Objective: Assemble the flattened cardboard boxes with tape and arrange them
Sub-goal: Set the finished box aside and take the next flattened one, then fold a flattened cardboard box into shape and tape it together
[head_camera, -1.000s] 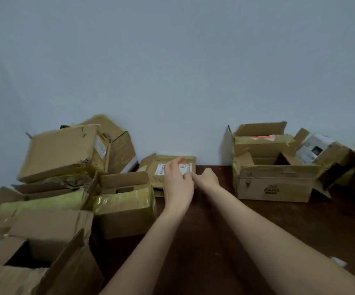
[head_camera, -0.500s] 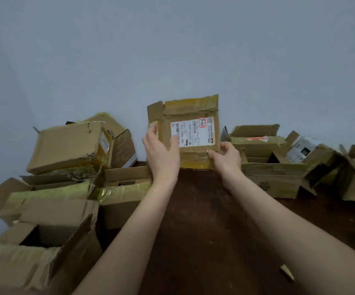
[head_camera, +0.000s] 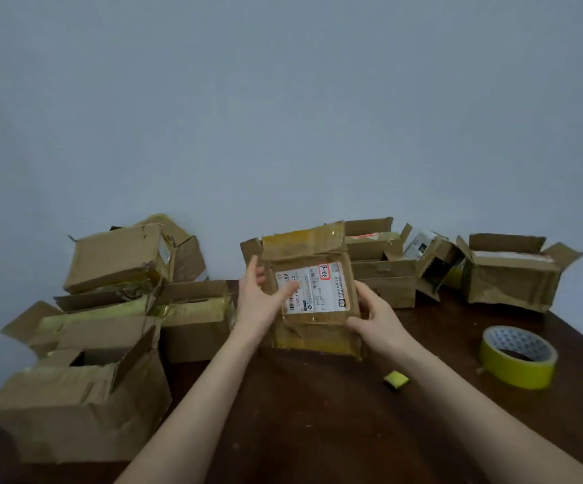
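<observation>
Flattened box (head_camera: 312, 291): held upright over the bench (head_camera: 318, 413) (label facing the camera).
Left hand (head_camera: 258, 302) — fingers clasped on its left edge.
Right hand (head_camera: 375, 317) — fingers clasped on its right edge.
Tape roll (head_camera: 518, 356): laid right of the box.

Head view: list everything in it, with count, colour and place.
Flat box: one, brown with yellowish tape, held at the table's middle.
Label: one, white, on the flat box's front.
Left boxes: about six, brown, piled at table left.
Right boxes: about four, brown, open, along the wall at right.
Tape roll: one, yellow, table right.
Tape scrap: one, yellow, near the roll.
Table: one, dark brown.
Wall: pale blue-grey, behind.
Left hand: grips the flat box's left edge.
Right hand: grips its lower right edge.
</observation>
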